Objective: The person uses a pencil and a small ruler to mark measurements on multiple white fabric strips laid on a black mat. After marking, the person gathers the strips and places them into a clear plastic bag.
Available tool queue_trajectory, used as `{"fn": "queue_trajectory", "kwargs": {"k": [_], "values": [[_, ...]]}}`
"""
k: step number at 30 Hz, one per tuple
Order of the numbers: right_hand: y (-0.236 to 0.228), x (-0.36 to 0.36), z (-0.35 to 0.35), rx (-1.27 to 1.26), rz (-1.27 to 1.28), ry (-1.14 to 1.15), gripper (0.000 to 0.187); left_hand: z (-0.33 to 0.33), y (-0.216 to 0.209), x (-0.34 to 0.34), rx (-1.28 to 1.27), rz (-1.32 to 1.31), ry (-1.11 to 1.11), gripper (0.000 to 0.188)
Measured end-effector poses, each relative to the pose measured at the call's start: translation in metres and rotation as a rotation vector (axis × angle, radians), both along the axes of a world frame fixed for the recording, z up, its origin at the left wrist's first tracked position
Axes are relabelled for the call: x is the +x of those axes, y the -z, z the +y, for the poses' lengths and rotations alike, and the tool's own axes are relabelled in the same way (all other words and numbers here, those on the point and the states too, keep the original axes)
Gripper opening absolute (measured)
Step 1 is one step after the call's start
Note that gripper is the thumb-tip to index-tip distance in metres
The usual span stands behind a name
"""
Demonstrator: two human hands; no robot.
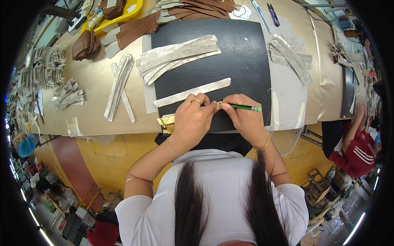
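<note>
My right hand (pixel 246 117) is closed around a green pencil (pixel 245 107), whose eraser end points right. The pencil's other end meets my left fingertips. My left hand (pixel 192 118) is closed, pinching a narrow yellowish strip (pixel 218 105) at the pencil's end. A yellow patterned end (pixel 166 120) sticks out left of this hand; whether it belongs to the same strip is hidden. Both hands are over the front part of a black board (pixel 246 65). Just beyond them lies a single pale grey strip (pixel 193 92), and farther off a fanned stack of grey strips (pixel 179 56).
More grey strips (pixel 119 88) lie left of the board, others (pixel 291 59) to its right. Brown pieces (pixel 137 32) and a yellow tray (pixel 123 18) stand far left. Pens (pixel 273 14) lie far right. Another person in a red top (pixel 357 151) works at the right.
</note>
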State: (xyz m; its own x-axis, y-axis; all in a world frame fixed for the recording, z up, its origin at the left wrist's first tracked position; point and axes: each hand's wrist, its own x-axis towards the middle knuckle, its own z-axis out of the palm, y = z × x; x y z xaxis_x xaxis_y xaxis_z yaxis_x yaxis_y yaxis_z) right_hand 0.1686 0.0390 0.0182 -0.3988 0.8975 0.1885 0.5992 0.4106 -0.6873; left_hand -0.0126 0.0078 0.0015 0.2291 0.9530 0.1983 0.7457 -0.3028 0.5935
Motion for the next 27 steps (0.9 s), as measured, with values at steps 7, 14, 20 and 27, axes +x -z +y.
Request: {"fn": "queue_trajectory", "kwargs": {"k": [7,14,20,27], "values": [[0.003,-0.001,0.0,0.081,0.017,-0.06,0.016,-0.003,0.0,0.002,-0.015,0.004,-0.009,0.014],[0.0,0.01,0.003,-0.12,0.05,-0.053,0.013,-0.008,0.004,0.007,0.043,0.024,-0.028,0.016],[0.004,0.004,0.027,0.086,0.117,0.084,0.018,-0.01,0.003,0.007,0.083,-0.008,-0.051,0.021],[0.007,-0.001,0.043,-0.007,-0.269,0.047,0.021,-0.023,-0.001,-0.007,-0.046,-0.002,0.031,0.017]]}}
